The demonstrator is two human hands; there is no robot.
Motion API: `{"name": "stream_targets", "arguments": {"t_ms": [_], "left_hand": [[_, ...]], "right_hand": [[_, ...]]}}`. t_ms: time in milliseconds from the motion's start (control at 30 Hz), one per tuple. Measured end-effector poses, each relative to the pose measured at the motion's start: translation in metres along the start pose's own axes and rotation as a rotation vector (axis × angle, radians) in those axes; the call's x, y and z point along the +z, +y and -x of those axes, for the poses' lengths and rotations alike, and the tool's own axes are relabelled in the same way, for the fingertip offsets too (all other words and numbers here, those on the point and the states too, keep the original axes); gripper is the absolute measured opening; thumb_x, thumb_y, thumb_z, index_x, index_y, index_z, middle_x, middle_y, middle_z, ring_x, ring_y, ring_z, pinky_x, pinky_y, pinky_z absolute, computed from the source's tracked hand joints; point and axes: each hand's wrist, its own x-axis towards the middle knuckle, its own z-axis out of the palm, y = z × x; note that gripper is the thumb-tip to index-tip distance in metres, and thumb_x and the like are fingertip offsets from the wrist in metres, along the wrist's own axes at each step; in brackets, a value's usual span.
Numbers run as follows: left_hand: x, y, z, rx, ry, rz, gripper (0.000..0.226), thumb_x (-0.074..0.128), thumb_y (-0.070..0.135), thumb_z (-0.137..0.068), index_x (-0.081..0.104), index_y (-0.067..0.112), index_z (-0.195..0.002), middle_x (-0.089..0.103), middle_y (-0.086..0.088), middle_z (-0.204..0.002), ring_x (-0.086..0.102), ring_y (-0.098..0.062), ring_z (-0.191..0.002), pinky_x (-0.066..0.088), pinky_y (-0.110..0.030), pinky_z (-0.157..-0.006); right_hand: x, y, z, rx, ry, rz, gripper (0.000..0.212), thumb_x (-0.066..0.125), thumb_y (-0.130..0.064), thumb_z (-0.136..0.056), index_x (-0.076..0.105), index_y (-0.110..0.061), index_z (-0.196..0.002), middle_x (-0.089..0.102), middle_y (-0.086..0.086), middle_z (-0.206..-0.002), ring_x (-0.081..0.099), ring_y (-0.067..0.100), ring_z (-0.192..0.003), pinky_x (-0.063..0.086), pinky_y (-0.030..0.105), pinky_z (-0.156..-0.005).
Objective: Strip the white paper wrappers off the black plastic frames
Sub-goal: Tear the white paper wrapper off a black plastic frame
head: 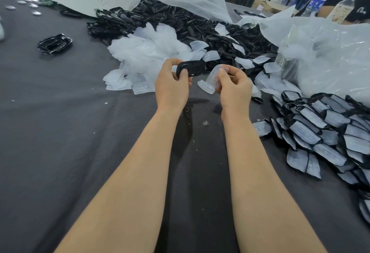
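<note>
Two bare forearms reach over a grey cloth-covered table (60, 132). The left hand (172, 86) grips a bare black plastic frame (193, 68) by its left end, fingers curled round it. Just right of the frame, the right hand (234, 86) pinches a stripped white paper wrapper (215, 75). Behind the frame lies a heap of loose wrappers (148, 52) and a pile of bare frames (180, 18). Well right of the frame, wrapped frames (330, 128) lie stacked. Far behind and right of the frame stands a water bottle (318, 0); its blue label is too blurred to read.

Blue-labelled bottle (317, 2) beyond clear plastic bag (330, 58); grey tablecloth (60, 132) beneath.
</note>
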Motion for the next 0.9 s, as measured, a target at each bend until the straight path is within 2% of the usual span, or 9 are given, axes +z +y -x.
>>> {"name": "stream_targets", "arguments": {"t_ms": [100, 200, 300, 367, 467, 567, 633, 767, 900], "left_hand": [[-0.0004, 0.0003, 0.0001, -0.003, -0.003, 0.002, 0.016, 0.050, 0.010, -0.095, 0.051, 0.025, -0.099, 0.061, 0.004, -0.068, 0.059, -0.003, -0.059, 0.055, -0.034, -0.080], [-0.0007, 0.0004, 0.0001, -0.008, -0.012, 0.002, 0.016, 0.050, 0.010, -0.096, 0.051, 0.024, -0.102, 0.061, 0.003, -0.070, 0.059, -0.002, -0.060, 0.054, -0.032, -0.079], [-0.0001, 0.0000, 0.0002, -0.006, -0.012, -0.007, 0.016, 0.050, 0.010, -0.096, 0.051, 0.024, -0.102, 0.061, 0.002, -0.071, 0.059, -0.002, -0.059, 0.054, -0.033, -0.079], [0.0002, -0.0004, -0.0002, 0.002, -0.010, -0.018, 0.016, 0.050, 0.010, -0.095, 0.052, 0.024, -0.102, 0.062, 0.002, -0.071, 0.059, -0.003, -0.060, 0.054, -0.033, -0.078], [0.0000, -0.0011, -0.0007, 0.005, -0.013, -0.022, 0.017, 0.049, 0.010, -0.095, 0.052, 0.025, -0.101, 0.062, 0.002, -0.070, 0.060, -0.007, -0.063, 0.054, -0.034, -0.077], [-0.0004, -0.0017, -0.0009, 0.011, -0.021, -0.029, 0.019, 0.048, 0.009, -0.095, 0.051, 0.028, -0.097, 0.063, 0.002, -0.071, 0.061, -0.007, -0.063, 0.053, -0.030, -0.073], [-0.0004, -0.0017, -0.0011, 0.011, -0.024, -0.030, 0.021, 0.048, 0.009, -0.095, 0.051, 0.030, -0.095, 0.063, 0.002, -0.072, 0.060, -0.005, -0.061, 0.052, -0.028, -0.072], [-0.0005, -0.0015, -0.0006, 0.012, -0.047, -0.035, 0.022, 0.048, 0.008, -0.095, 0.052, 0.030, -0.098, 0.063, 0.001, -0.075, 0.062, -0.005, -0.062, 0.052, -0.029, -0.075], [-0.0017, -0.0005, -0.0004, 0.033, -0.112, -0.057, 0.021, 0.048, 0.007, -0.096, 0.053, 0.025, -0.105, 0.065, -0.001, -0.078, 0.063, -0.004, -0.064, 0.054, -0.032, -0.080]], "right_hand": [[-0.0009, 0.0023, 0.0007, -0.162, 0.080, 0.209, 0.010, 0.057, -0.020, -0.093, 0.067, -0.021, -0.090, 0.055, -0.006, -0.074, 0.050, 0.005, -0.071, 0.041, 0.016, -0.069], [-0.0027, 0.0014, -0.0016, -0.188, 0.110, 0.252, 0.012, 0.057, -0.020, -0.092, 0.069, -0.020, -0.092, 0.048, -0.010, -0.062, 0.043, 0.003, -0.056, 0.036, 0.011, -0.058], [-0.0006, -0.0033, 0.0001, -0.046, 0.055, 0.050, 0.011, 0.056, -0.014, -0.092, 0.063, -0.020, -0.087, 0.060, -0.004, -0.072, 0.050, 0.002, -0.057, 0.043, 0.018, -0.061], [0.0011, -0.0044, 0.0022, -0.025, 0.030, -0.013, 0.007, 0.057, -0.014, -0.092, 0.061, -0.018, -0.088, 0.063, -0.001, -0.080, 0.057, 0.005, -0.063, 0.050, 0.021, -0.063], [0.0023, -0.0041, 0.0049, -0.138, 0.003, 0.068, 0.007, 0.055, -0.009, -0.093, 0.055, -0.016, -0.095, 0.061, -0.005, -0.082, 0.061, 0.007, -0.069, 0.056, 0.030, -0.075], [0.0034, -0.0041, 0.0073, -0.219, -0.063, 0.165, 0.017, 0.056, -0.005, -0.092, 0.047, -0.015, -0.102, 0.060, -0.006, -0.080, 0.066, 0.021, -0.081, 0.053, 0.038, -0.085], [0.0034, -0.0049, 0.0074, -0.234, -0.124, 0.190, 0.012, 0.057, -0.006, -0.092, 0.053, -0.015, -0.097, 0.061, -0.005, -0.081, 0.065, 0.024, -0.085, 0.053, 0.041, -0.086], [0.0004, -0.0058, 0.0064, -0.196, -0.254, 0.140, 0.017, 0.055, -0.005, -0.093, 0.064, -0.020, -0.091, 0.060, 0.000, -0.078, 0.055, 0.015, -0.075, 0.051, 0.026, -0.071], [-0.0016, -0.0023, 0.0056, -0.268, -0.263, 0.320, 0.018, 0.052, -0.008, -0.095, 0.067, -0.018, -0.095, 0.058, -0.004, -0.074, 0.043, 0.002, -0.059, 0.037, 0.013, -0.059]]}}
